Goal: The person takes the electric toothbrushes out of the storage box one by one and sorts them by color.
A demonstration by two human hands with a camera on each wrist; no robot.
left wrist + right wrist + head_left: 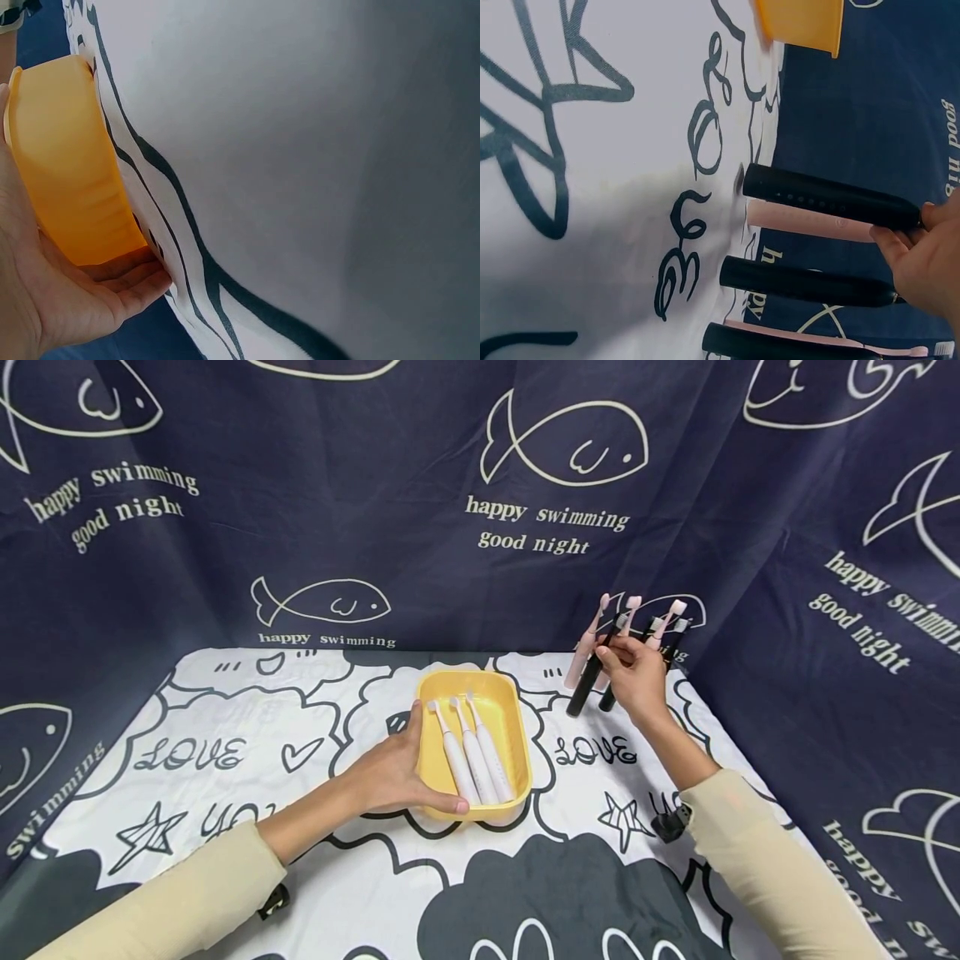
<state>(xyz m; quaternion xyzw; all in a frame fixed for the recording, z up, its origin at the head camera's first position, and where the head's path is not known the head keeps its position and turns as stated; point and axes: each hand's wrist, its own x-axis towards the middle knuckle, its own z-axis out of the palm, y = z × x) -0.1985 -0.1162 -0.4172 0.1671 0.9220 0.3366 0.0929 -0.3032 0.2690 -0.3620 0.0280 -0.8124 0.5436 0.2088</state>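
Item 1: one slim black electric toothbrush with a smooth cylindrical handle (586,683), to the right of and slightly beyond the tray, tilted. The right hand (636,675) pinches it near the top of the handle, the gap between thumb and fingers narrow. Whether its base touches the cloth, I cannot tell from here. Judged handling: light, rigid, perhaps a little slippery in its plain casing; the thin neck and bristles look the delicate part, the thick handle the surer hold.

Item 2: two more black toothbrushes (607,700), same pattern, upright beside and behind the held one, right of the tray.

Item 3: three pink toothbrushes (581,662), matt-looking, upright in the same cluster, partly hidden by the hand.

Item 4: one yellow rectangular plastic tray with rounded corners (504,714), the landmark. The left hand (395,771) grips its left side, thumb at the near rim, fingers along the wall. Probably light, with slightly flexible walls.

Item 5: three white toothbrushes (476,760), glossy, lying side by side inside the tray, heads toward its far end.

Item 6: white cloth with black cartoon outlines (337,893), beneath the tray.

Item 7: navy fabric backdrop with pale fish (420,527), creased, beyond the tray.
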